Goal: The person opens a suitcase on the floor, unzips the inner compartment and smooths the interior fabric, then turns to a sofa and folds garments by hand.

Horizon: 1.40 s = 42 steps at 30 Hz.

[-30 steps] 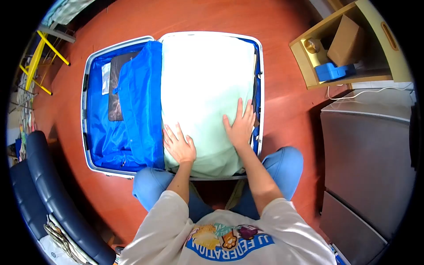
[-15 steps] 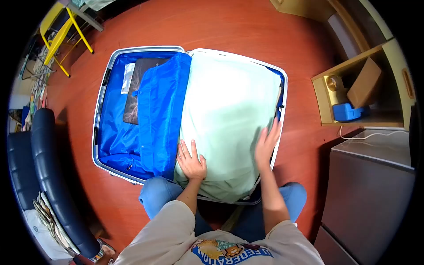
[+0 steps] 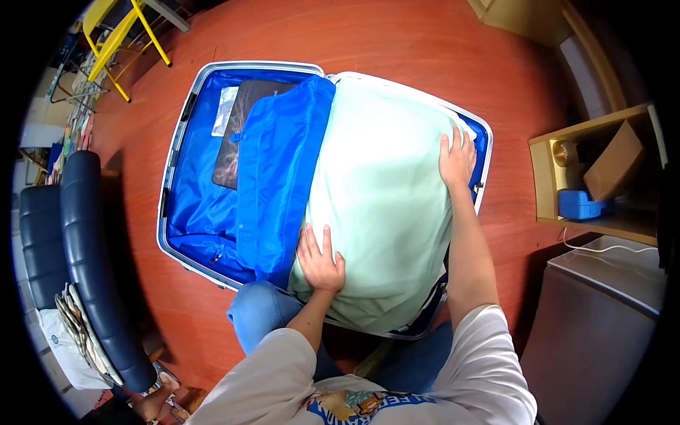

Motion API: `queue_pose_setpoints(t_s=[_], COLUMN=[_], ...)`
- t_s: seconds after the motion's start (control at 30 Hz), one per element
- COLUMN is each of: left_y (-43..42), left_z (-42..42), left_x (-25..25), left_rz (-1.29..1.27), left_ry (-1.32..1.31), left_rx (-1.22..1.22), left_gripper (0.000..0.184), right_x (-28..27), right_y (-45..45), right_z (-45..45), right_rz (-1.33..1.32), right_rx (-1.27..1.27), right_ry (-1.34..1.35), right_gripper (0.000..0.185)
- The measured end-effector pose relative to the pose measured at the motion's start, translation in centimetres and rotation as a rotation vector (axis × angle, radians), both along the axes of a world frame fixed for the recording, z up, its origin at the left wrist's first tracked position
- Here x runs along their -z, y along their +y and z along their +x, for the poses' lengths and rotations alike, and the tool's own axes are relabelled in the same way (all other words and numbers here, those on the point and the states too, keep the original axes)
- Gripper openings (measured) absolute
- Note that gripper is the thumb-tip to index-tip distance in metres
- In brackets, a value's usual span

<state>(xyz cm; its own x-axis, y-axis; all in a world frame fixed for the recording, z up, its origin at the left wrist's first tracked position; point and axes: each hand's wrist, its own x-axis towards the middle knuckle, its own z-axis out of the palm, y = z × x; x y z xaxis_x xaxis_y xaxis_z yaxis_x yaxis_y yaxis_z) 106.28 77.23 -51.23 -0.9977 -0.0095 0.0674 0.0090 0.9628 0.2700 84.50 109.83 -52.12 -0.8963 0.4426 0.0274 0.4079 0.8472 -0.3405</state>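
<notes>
Green cloth (image 3: 386, 191), R grip (image 3: 459, 161) shifted nr far corner, L grip (image 3: 321, 266) unmoved, both splayed apart

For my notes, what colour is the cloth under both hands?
The cloth is pale green, clearest in the head view.

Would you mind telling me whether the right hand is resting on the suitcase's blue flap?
No, the right hand is on the pale green cloth, at the side away from the blue flap.
</notes>
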Motion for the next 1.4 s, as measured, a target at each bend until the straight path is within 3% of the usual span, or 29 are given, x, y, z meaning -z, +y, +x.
queue_pose_setpoints(t_s=[0.1,0.2,0.23,0.33,0.4,0.47,0.83,0.93,1.03,1.4], left_y=[0.0,-0.1,-0.1,-0.3,-0.3,-0.4,-0.3,-0.4,-0.5,-0.5], left_z=[0.0,0.1,0.1,0.1,0.1,0.0,-0.5,-0.4,-0.4,-0.4], left_x=[-0.1,0.2,0.3,0.5,0.6,0.6,-0.6,-0.6,-0.6,-0.3], left_rz=[-0.010,-0.002,0.012,0.018,0.018,0.046,0.099,0.094,0.115,0.102], left_ry=[-0.038,-0.055,-0.069,-0.075,-0.065,-0.051,-0.023,-0.026,-0.020,-0.113], left_rx=[-0.014,-0.026,-0.035,-0.030,-0.031,-0.024,0.008,0.010,0.019,0.000], left_gripper=[0.074,0.075,0.077,0.078,0.078,0.078,0.075,0.074,0.074,0.076], right_x=[-0.4,-2.8,-3.9,-6.4,-6.1,-4.3,-1.9,-1.7,-2.2,-0.9], right_y=[0.6,-1.1,-3.3,-10.8,-14.1,-16.1,-16.8,-16.8,-17.1,-16.9], right_z=[-0.6,-3.3,-4.6,-8.5,-10.7,-11.8,-12.4,-12.4,-12.4,-12.1], right_rz=[-0.022,0.233,0.196,-0.023,-0.040,0.014,0.145,0.166,0.119,0.113], right_rx=[-0.012,0.012,-0.062,-0.493,-0.612,-0.714,-0.651,-0.664,-0.675,-0.704], right_ry=[-0.073,0.148,0.369,0.526,0.486,0.210,0.071,0.176,0.081,0.143], right_gripper=[0.057,0.052,0.050,0.047,0.049,0.050,0.052,0.050,0.046,0.043])
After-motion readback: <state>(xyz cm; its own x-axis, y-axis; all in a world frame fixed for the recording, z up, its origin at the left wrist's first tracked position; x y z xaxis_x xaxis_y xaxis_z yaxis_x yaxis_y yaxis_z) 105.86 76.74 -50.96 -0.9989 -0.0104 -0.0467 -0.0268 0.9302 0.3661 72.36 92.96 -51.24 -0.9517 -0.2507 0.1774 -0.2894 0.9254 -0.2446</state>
